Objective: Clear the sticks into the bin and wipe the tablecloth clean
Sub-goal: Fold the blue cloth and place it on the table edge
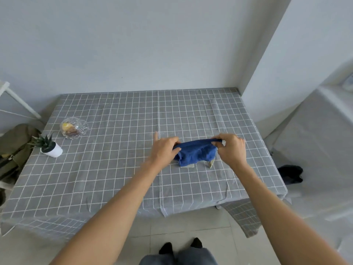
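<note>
A blue cloth (196, 153) hangs bunched just above the grey checked tablecloth (114, 159), right of centre. My left hand (165, 149) pinches its left end, with the index finger sticking up. My right hand (232, 148) pinches the right end between thumb and fingers. The cloth's lower edge, with a pale hem and a small label, touches the tablecloth. No sticks and no bin are in view.
A glass bowl (74, 128) with yellow and brown food sits at the back left. A small potted plant (48, 147) in a white pot stands in front of it. A dark object (291, 174) lies on the floor right of the table. A white wall corner rises at the back right.
</note>
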The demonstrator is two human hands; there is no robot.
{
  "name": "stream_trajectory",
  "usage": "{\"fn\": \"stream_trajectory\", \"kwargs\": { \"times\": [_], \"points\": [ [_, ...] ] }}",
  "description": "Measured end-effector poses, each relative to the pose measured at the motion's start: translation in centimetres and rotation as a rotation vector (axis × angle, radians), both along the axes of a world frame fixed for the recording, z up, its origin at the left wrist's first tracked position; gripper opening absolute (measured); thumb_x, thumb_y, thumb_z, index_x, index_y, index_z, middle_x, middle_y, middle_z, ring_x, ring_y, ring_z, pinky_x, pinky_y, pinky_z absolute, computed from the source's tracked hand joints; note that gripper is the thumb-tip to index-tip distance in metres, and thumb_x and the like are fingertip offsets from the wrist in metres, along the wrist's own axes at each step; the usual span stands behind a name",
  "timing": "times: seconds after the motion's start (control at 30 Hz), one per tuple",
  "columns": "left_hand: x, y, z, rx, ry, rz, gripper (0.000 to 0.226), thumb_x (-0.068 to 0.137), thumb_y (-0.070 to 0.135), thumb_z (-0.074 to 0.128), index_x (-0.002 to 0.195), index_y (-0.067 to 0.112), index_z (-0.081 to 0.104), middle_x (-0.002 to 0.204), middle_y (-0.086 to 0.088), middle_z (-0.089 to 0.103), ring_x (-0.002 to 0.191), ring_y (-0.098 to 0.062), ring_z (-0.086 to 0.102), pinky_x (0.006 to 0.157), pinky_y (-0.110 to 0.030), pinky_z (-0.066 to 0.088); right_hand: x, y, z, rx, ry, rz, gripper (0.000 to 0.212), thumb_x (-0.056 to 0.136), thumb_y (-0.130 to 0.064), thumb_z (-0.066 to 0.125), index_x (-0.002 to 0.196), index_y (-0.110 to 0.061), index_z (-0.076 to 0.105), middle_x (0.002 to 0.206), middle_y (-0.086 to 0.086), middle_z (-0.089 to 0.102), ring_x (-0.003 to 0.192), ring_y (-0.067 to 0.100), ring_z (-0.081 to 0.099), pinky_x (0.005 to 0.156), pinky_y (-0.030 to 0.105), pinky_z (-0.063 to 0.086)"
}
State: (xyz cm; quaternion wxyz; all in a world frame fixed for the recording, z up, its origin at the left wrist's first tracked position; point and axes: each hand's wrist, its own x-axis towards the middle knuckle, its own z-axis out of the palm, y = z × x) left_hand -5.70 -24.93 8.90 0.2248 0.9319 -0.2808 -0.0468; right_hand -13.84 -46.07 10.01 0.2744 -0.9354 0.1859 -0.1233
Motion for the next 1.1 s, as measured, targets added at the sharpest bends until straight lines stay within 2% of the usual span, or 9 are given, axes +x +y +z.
{"fn": "stream_trajectory", "kwargs": {
  "times": [0.1,0.17,0.23,0.33,0.57,0.73,0.83,0.93,1.1],
  "points": [
    [-1.1,-1.9,-0.3,-0.203,0.104,0.026,0.014,0.085,0.021,0.068,0.097,0.015,0.072,0.092,0.003,0.074,0.086,-0.016,0.068,0.106,-0.048,0.033,-1.5,-2.2,0.4,0.019,0.015,-0.032,0.018,0.084,-0.015,0.063,0.089,-0.03,0.072,0.082,-0.009,0.071,0.087,0.02,0.06,0.092,0.036,0.035],
    [-2.1,-3.5,-0.1,-0.289,0.193,0.01,0.016,0.084,0.015,0.069,0.099,0.011,0.073,0.093,0.0,0.074,0.084,-0.013,0.067,0.09,-0.034,0.049,-2.7,-3.9,0.5,0.07,0.036,-0.04,0.018,0.083,-0.014,0.062,0.088,-0.029,0.072,0.076,-0.011,0.068,0.079,0.021,0.059,0.092,0.04,0.041],
    [-3.1,-5.2,0.1,-0.299,0.271,-0.006,0.018,0.085,0.013,0.069,0.102,0.01,0.073,0.095,-0.001,0.074,0.082,-0.011,0.066,0.078,-0.02,0.051,-3.8,-5.9,0.5,0.081,0.06,-0.027,0.017,0.083,-0.014,0.063,0.088,-0.027,0.072,0.075,-0.009,0.068,0.074,0.022,0.06,0.087,0.041,0.045],
    [-4.3,-7.4,0.1,-0.288,0.43,-0.036,0.02,0.085,0.011,0.069,0.105,0.009,0.071,0.093,0.0,0.072,0.081,-0.009,0.066,0.073,-0.01,0.049,-5.1,-8.9,0.6,0.096,0.144,0.026,0.016,0.084,-0.012,0.061,0.088,-0.023,0.071,0.076,-0.004,0.068,0.077,0.021,0.061,0.076,0.033,0.048],
    [-3.8,-12.1,-1.4,-0.16,0.618,-0.077,0.019,0.085,0.016,0.069,0.104,0.013,0.07,0.094,0.007,0.069,0.08,0.001,0.062,0.073,-0.009,0.045,-4.5,-14.8,-1.2,0.123,0.411,0.134,0.015,0.086,-0.017,0.061,0.096,-0.02,0.071,0.089,-0.001,0.068,0.087,0.019,0.06,0.075,0.028,0.044],
    [-3.0,-15.5,-6.0,-0.019,0.354,0.054,0.019,0.09,0.015,0.062,0.108,0.012,0.069,0.099,-0.004,0.072,0.09,-0.02,0.067,0.084,-0.035,0.053,-1.8,-15.1,-5.8,0.038,0.4,0.065,0.02,0.089,-0.017,0.056,0.104,-0.022,0.069,0.095,0.002,0.069,0.092,0.026,0.06,0.072,0.027,0.04],
    [-3.5,-16.4,-8.2,0.072,0.091,0.081,0.035,0.093,0.017,0.059,0.128,0.013,0.058,0.121,-0.004,0.065,0.111,-0.023,0.06,0.101,-0.038,0.041,-1.4,-14.7,-8.4,-0.124,0.383,0.105,0.036,0.094,-0.023,0.051,0.129,-0.026,0.054,0.126,0.0,0.059,0.119,0.026,0.046,0.096,0.037,0.036],
    [-4.9,-16.7,-9.9,0.193,0.036,0.043,0.048,0.098,0.027,0.049,0.142,0.013,0.041,0.147,-0.004,0.041,0.137,-0.02,0.036,0.114,-0.045,0.02,-2.2,-13.9,-10.4,-0.206,0.426,0.179,0.048,0.096,-0.029,0.047,0.142,-0.024,0.036,0.145,0.003,0.039,0.133,0.027,0.031,0.103,0.042,0.032],
    [-7.8,-17.1,-12.1,0.248,0.018,-0.028,0.05,0.097,0.029,0.048,0.141,0.006,0.042,0.151,-0.013,0.034,0.14,-0.026,0.033,0.115,-0.048,0.025,-3.6,-12.1,-12.2,-0.268,0.358,0.228,0.048,0.099,-0.028,0.041,0.145,-0.015,0.034,0.152,0.009,0.029,0.139,0.029,0.028,0.108,0.047,0.032]
  ]
}}
